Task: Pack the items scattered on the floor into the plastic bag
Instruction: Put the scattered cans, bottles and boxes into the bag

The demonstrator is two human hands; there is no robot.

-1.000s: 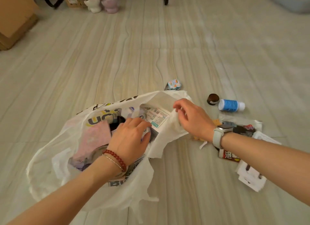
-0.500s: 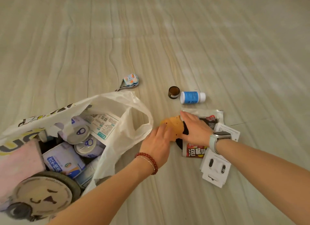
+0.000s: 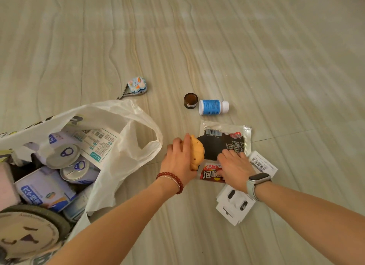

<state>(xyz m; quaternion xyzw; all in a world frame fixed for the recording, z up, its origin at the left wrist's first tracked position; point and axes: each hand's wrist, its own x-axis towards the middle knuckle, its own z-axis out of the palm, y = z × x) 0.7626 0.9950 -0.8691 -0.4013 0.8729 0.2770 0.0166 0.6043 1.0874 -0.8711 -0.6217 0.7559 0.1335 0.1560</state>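
Observation:
The white plastic bag [image 3: 126,126] lies open at the left, holding several cans, a carton and a round tin. My left hand [image 3: 180,159] grips an orange soft toy [image 3: 197,152] just right of the bag's handle. My right hand [image 3: 234,166] rests with fingers down on a black-and-red snack packet [image 3: 225,140] lying flat on the floor. White card packaging [image 3: 235,205] lies under my right wrist. A blue-labelled white bottle [image 3: 213,106], a small brown jar [image 3: 191,100] and nail clippers with a cartoon charm [image 3: 136,86] lie farther out.
Pale striped floor tiles [image 3: 256,57] stretch beyond the items. A white barcode card [image 3: 263,163] lies right of the packet.
My left hand left the bag and took hold of the orange toy; my right hand let go of the bag's rim and moved onto the snack packet. The view shifted right.

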